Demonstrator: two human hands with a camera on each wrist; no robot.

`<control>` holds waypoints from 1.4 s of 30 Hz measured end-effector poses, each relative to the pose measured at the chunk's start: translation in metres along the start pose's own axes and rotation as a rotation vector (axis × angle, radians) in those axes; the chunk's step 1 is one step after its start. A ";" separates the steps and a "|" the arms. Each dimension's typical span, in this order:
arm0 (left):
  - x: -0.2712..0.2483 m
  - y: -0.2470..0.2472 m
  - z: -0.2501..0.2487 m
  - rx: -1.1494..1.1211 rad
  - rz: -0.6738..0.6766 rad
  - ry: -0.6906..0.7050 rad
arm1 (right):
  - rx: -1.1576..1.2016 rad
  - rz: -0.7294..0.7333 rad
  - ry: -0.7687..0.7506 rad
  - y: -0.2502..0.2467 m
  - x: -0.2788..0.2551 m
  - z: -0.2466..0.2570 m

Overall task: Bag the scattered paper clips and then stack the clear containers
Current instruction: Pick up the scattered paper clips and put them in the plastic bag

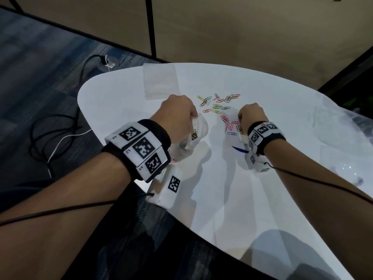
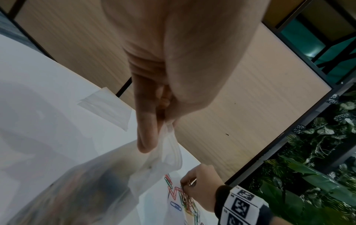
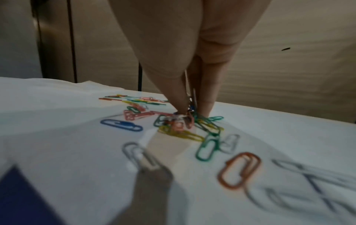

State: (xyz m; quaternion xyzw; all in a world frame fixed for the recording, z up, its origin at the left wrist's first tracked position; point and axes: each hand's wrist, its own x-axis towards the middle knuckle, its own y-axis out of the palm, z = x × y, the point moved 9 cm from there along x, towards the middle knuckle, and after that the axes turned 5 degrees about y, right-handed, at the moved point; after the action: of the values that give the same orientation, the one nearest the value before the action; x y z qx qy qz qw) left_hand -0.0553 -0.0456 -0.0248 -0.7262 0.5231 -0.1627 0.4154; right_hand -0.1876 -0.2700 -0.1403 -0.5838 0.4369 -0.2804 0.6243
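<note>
Coloured paper clips (image 1: pixel 219 105) lie scattered on the white table (image 1: pixel 125 102), between my two hands. My left hand (image 1: pixel 192 118) pinches the rim of a clear plastic bag (image 1: pixel 196 132) and holds it up; some clips show inside it. In the left wrist view the thumb and a finger (image 2: pixel 146 137) clamp the bag (image 2: pixel 115 175) at its mouth. My right hand (image 1: pixel 240 122) is down on the clips. In the right wrist view its fingertips (image 3: pixel 206 109) pinch a small bunch of paper clips (image 3: pixel 179 123) on the table top.
A second clear bag (image 1: pixel 160 81) lies flat at the table's far left edge. Clear plastic containers (image 1: pixel 341 126) sit blurred on the right side of the table. A dark blue item (image 1: pixel 240 149) lies under my right wrist. Cables (image 1: pixel 60 138) run over the floor at left.
</note>
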 end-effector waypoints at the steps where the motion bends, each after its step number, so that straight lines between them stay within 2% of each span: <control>1: 0.000 0.000 0.000 0.008 0.001 -0.001 | 0.065 0.000 0.023 -0.001 -0.001 -0.008; 5: 0.001 0.000 -0.003 0.015 -0.003 0.002 | 0.495 -0.002 0.248 -0.004 -0.007 -0.056; 7: 0.003 0.001 -0.005 0.047 -0.002 0.005 | 0.788 0.101 0.322 0.006 -0.015 -0.070; 9: 0.005 0.003 -0.007 0.083 -0.008 0.011 | 1.178 0.193 0.361 0.008 -0.032 -0.068; 12: 0.010 0.007 -0.014 0.100 0.000 0.012 | 1.730 0.276 0.364 -0.004 -0.060 -0.050; 14: 0.013 0.011 -0.020 0.100 0.001 0.007 | 1.925 0.351 0.322 -0.014 -0.079 -0.034; 17: 0.020 0.021 -0.028 0.088 -0.005 0.005 | 2.082 0.443 0.285 -0.024 -0.105 -0.011; 20: 0.025 0.030 -0.042 0.082 -0.019 0.001 | 2.089 0.408 0.224 -0.032 -0.124 0.004; 22: 0.027 0.033 -0.049 0.066 -0.027 -0.011 | 1.968 0.315 0.204 -0.030 -0.130 0.008; 27: 0.029 0.042 -0.059 -0.059 -0.019 -0.023 | 1.297 -0.086 0.061 -0.050 -0.135 -0.004; 29: 0.026 0.047 -0.062 -0.101 0.001 -0.011 | 1.068 -0.187 -0.031 -0.064 -0.138 -0.002; 30: 0.024 0.050 -0.065 -0.118 0.012 -0.003 | 0.964 -0.194 -0.090 -0.067 -0.139 0.000; 32: 0.019 0.050 -0.068 -0.139 0.022 0.005 | 0.843 -0.111 -0.211 -0.065 -0.141 0.011; 35: 0.018 0.047 -0.069 -0.142 0.021 0.011 | 0.823 -0.014 -0.335 -0.065 -0.144 0.015; 37: 0.018 0.046 -0.067 -0.135 0.033 0.008 | 0.953 -0.001 -0.346 -0.071 -0.144 0.010; 40: 0.015 0.042 -0.062 -0.097 0.042 -0.004 | 1.250 0.013 -0.223 -0.071 -0.138 -0.016; 42: 0.016 0.040 -0.059 -0.052 0.033 0.003 | 1.261 -0.004 -0.053 -0.053 -0.129 -0.047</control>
State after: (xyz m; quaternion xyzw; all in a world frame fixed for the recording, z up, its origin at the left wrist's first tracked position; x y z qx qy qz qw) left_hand -0.1137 -0.0893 -0.0238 -0.7277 0.5397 -0.1432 0.3982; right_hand -0.2798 -0.1903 -0.0579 -0.1112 0.1711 -0.4704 0.8585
